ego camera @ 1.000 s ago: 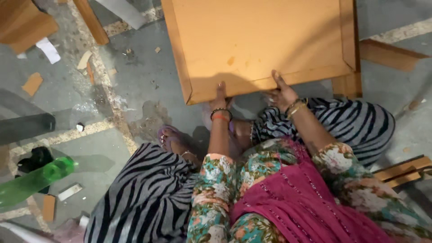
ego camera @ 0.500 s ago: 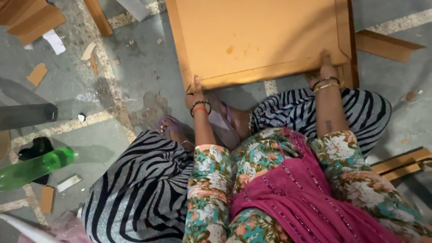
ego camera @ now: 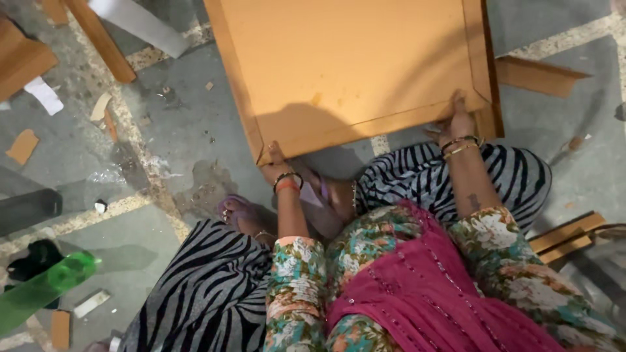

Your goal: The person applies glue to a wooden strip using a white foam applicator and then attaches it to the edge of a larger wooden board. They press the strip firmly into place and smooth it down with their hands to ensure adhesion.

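A large orange-brown wooden panel (ego camera: 355, 65), framed by a raised border, is lain flat on the grey floor (ego camera: 182, 130), directly ahead of the seated person. Its near edge is gripped at 2 points: the left hand (ego camera: 275, 166) is curled around the near-left corner, fingers hooked under and thumb on top; the right hand (ego camera: 460, 120) is closed on the near-right corner, fingers wrapped over the border strip. Hands are set wide apart at opposite corners, which is judged to give even control of a broad, flat piece and keep it from twisting. Bangles are worn on both wrists. The legs, in zebra-striped trousers (ego camera: 195, 293), are folded either side, so the panel edge is kept close to the body, just beyond a bare foot (ego camera: 244, 215). A pink scarf (ego camera: 417, 293) is draped over the lap between floral sleeves. Off-cuts are scattered around: a wooden strip (ego camera: 538, 75) just beside the panel's right edge, another plank (ego camera: 98, 39) to the upper left, 2 slats (ego camera: 567, 238) at the right, small cardboard scraps (ego camera: 23, 146) on the left. A green bottle (ego camera: 45, 287) is lain on its side at lower left, well apart from both hands, next to a dark bundle (ego camera: 36, 257).
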